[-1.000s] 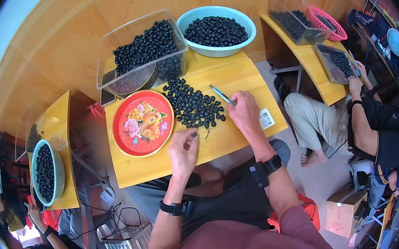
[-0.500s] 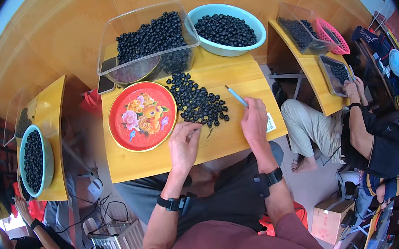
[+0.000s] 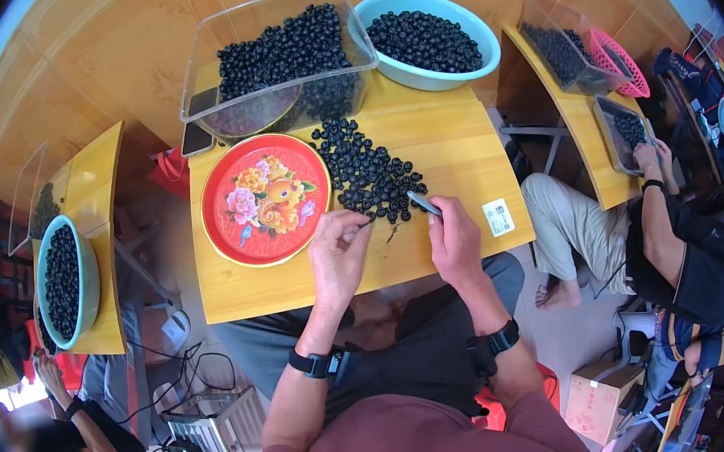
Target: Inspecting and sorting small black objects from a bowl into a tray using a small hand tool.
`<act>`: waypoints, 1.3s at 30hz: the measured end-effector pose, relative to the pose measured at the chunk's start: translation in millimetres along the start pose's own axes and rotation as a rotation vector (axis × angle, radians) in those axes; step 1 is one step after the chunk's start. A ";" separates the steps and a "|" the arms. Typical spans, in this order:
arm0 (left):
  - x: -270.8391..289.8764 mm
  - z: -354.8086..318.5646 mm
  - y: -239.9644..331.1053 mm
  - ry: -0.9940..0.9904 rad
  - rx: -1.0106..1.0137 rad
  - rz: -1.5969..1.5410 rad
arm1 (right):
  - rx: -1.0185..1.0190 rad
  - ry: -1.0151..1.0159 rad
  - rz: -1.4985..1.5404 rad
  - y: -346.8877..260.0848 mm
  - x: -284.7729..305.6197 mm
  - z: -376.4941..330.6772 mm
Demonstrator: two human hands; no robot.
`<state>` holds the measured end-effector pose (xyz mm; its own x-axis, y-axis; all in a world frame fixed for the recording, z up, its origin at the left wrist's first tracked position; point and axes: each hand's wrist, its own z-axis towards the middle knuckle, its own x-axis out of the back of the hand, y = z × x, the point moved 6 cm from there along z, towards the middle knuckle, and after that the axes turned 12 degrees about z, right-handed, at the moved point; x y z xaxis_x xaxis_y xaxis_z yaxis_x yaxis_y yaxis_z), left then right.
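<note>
1. Yellow wooden surface carried a heap of dark berries beside a red tray.
2. My left hand pinched a berry at the heap's near edge.
3. My right hand, nearer the heap's right side, clenched a small blue tool pointing toward it.

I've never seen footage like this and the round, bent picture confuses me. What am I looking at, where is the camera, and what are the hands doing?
There is no machine here: a person sits at a yellow wooden table, and the camera is worn on their head, looking down. Its very wide lens bends straight edges and darkens the corners. The two forearms rising from the lower edge are the wearer's own.

On the table lie a loose pile of dark round berries, a red tray with a flower pattern, a clear plastic bin and a teal bowl, both full of the same berries.

The left hand has its fingers at the near edge of the pile. The right hand holds a small slim tool pointed toward the berries.

Other people sit at neighbouring tables with similar bowls.
</note>
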<state>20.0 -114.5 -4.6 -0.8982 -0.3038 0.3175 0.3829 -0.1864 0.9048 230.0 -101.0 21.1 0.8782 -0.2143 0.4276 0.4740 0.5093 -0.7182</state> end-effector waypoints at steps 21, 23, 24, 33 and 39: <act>-8.0 -6.1 1.4 -0.134 0.111 0.050 | 0.323 -0.243 -0.307 -32.7 -20.2 -10.1; -8.6 -6.7 0.1 -0.141 0.111 0.051 | 0.326 -0.246 -0.273 -29.4 -21.8 -11.9; -8.8 -6.9 -0.7 -0.144 0.111 0.050 | 0.323 -0.244 -0.271 -29.4 -21.8 -11.9; -10.7 -8.0 -0.8 -0.165 0.147 0.045 | 0.326 -0.277 -0.310 -29.4 -22.4 -11.7; -12.3 -10.7 -7.2 -0.193 0.199 -0.132 | 0.277 -0.300 -0.275 -26.0 -23.5 -12.1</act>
<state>30.6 -119.4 -18.0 -0.9692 -0.1022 0.2241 0.2273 -0.0201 0.9736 197.8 -119.2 23.1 0.6465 -0.1428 0.7494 0.6150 0.6788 -0.4012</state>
